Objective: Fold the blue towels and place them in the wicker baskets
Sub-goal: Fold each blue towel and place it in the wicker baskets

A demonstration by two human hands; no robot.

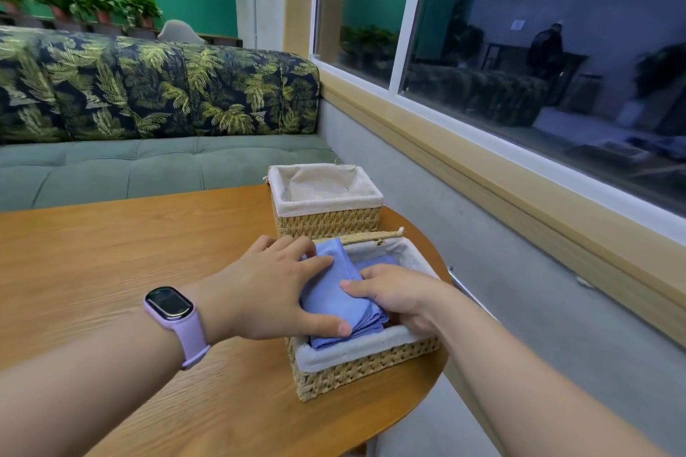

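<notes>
A folded blue towel [336, 299] lies partly inside the near wicker basket [365, 364], tilted over its left rim. My left hand [274, 289] holds the towel's left side, fingers on top and thumb at its near edge. My right hand [399, 295] grips its right side inside the basket, thumb on top, fingers hidden below. More blue cloth [375, 263] shows deeper in this basket. The far wicker basket [326, 223], lined in white cloth, stands just behind and holds nothing I can see.
Both baskets sit at the right end of a round-edged wooden table [130, 271]. A green sofa [148, 167] with leaf-print cushions stands behind it. A grey wall and window ledge [519, 197] run along the right side.
</notes>
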